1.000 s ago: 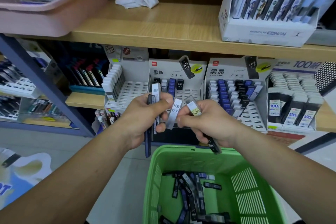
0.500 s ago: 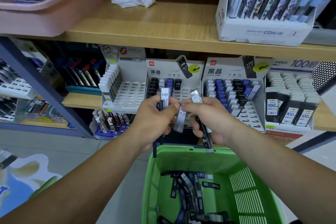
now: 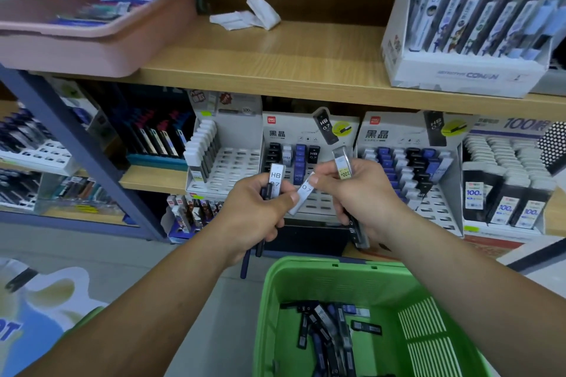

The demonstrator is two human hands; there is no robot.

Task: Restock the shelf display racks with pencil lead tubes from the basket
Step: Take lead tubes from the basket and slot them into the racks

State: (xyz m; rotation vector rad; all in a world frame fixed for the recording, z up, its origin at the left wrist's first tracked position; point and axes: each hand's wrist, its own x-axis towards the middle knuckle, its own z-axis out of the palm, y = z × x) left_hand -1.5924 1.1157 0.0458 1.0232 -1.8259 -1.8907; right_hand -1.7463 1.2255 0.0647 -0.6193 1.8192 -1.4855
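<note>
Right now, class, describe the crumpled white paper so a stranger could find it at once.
Start at the upper wooden shelf. Between the pink tray and the white pen box lies the crumpled white paper, the only loose scrap there.

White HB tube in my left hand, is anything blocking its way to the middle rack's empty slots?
Nothing visible does. The left hand holds the white HB tube in front of the middle rack, and its empty slots lie uncovered behind.

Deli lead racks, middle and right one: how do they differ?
The middle Deli rack holds few tubes, in its top rows; the right Deli rack is filled over most rows. The middle rack shows one blue column, the right rack two. Both carry the same header.
</note>
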